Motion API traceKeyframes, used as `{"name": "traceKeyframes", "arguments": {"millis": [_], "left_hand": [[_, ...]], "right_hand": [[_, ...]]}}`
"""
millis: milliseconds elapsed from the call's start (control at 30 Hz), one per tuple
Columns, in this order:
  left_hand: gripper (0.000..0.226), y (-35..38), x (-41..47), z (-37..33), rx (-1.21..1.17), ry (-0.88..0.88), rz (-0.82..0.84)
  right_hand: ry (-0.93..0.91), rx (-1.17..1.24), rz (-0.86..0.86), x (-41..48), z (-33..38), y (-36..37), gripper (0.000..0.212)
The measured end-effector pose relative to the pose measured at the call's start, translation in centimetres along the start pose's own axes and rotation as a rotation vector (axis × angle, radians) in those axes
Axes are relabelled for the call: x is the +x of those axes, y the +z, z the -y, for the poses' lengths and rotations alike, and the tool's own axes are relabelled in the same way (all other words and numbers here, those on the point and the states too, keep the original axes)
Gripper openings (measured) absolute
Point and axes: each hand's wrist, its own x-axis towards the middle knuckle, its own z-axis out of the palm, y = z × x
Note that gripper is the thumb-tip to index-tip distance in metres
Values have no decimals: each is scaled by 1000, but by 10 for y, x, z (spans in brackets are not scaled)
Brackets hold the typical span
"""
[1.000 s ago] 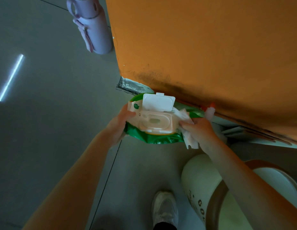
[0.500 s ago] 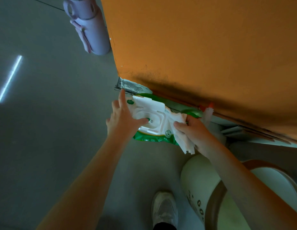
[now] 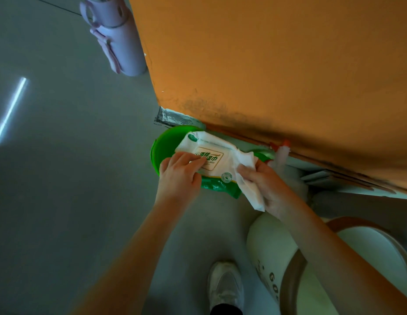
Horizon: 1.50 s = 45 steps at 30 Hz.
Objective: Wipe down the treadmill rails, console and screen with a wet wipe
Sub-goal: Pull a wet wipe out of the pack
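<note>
While the person leans over the grey floor (image 3: pixel 61 189), both hands are at a pack of wipes (image 3: pixel 209 153). The left hand (image 3: pixel 178 178) has its fingers bent over the white top of the pack, right on the label. Its thumb is hidden, so what it does under the pack cannot be told. The right hand (image 3: pixel 266 185) is closed around a white wet wipe (image 3: pixel 249 185), with the thumb pressed on top. The wipe hangs down past that hand, and its top end touches the pack. The pack sits tilted between the two hands, with its lid shut and its green side showing just beside the left knuckles. A green bowl (image 3: pixel 166 144) is under the pack, just past the left fingers. Just past the right hand is a spray bottle (image 3: pixel 282 153), close to the orange wall (image 3: pixel 266 64). A purple bottle (image 3: pixel 118 37) stands far beyond the left hand. A cream bin (image 3: pixel 270 242) is under the right arm, and a white shoe (image 3: pixel 225 285) shows between the arms.
</note>
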Motion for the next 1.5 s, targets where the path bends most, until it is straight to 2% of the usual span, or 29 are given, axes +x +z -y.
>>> {"name": "traceKeyframes", "arguments": {"millis": [167, 233, 333, 400, 567, 767, 833, 933, 1033, 1100, 1233, 1367, 1500], "left_hand": [[54, 6, -12, -8, -40, -42, 48], [59, 3, -15, -10, -93, -113, 125], [77, 4, -15, -11, -112, -222, 226], [75, 9, -13, -8, -79, -198, 167], [34, 17, -5, 6, 108, -187, -83], [28, 19, 2, 11, 165, -172, -168], [38, 18, 2, 12, 156, -204, -109], [61, 7, -5, 10, 127, -287, 164], [72, -10, -14, 9, 119, -308, 276], [68, -28, -19, 5, 86, -361, 298], [56, -71, -30, -9, 4, -446, 289], [47, -131, -43, -25, -72, -503, 227], [43, -203, -67, -43, -137, -561, 148]], "right_hand": [[-56, 49, 55, 3, 1, 10, 21], [-63, 66, 51, 5, 2, 16, 22], [-27, 108, 46, 9, 0, 23, 35], [10, 119, 46, 11, -1, 29, 38], [47, 71, 59, 15, -3, 37, 35], [81, -48, 38, 16, 3, 38, 31], [74, -132, -5, 16, 7, 37, 30], [65, -303, -121, 10, 15, 33, 31], [90, -427, -217, -2, 25, 35, 26], [124, -425, -254, -17, 35, 41, 17], [92, -389, -305, -50, 59, 57, 18], [22, -280, -268, -92, 90, 83, 9], [-79, -256, -188, -146, 125, 123, 23]]}}
